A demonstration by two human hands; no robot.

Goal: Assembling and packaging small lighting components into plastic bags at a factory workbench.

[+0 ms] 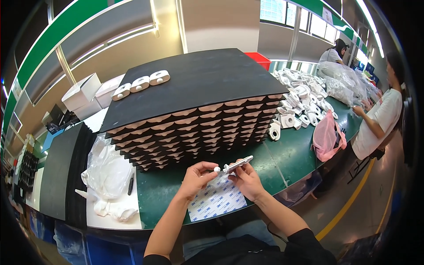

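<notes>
My right hand [247, 179] grips a flat white plastic part [238, 164] by its near end, tilted up to the right. My left hand [198, 176] pinches a small white round piece [217, 168] right at the part's near tip. Both hands hover over a white sheet of adhesive pads with blue print [216, 201] lying on the green table [291, 154]. Just beyond them stands a tall stack of black foam sheets [198, 84] layered with tan parts. Three finished white parts [140, 84] lie on the stack's top left.
A heap of white plastic parts [300, 99] covers the table at right, beside a pink bag [327, 137] and clear bags [340, 79]. Crumpled clear plastic [106, 172] and a black pen [130, 184] lie left. Two other people work at the far right. White boxes [81, 92] sit behind.
</notes>
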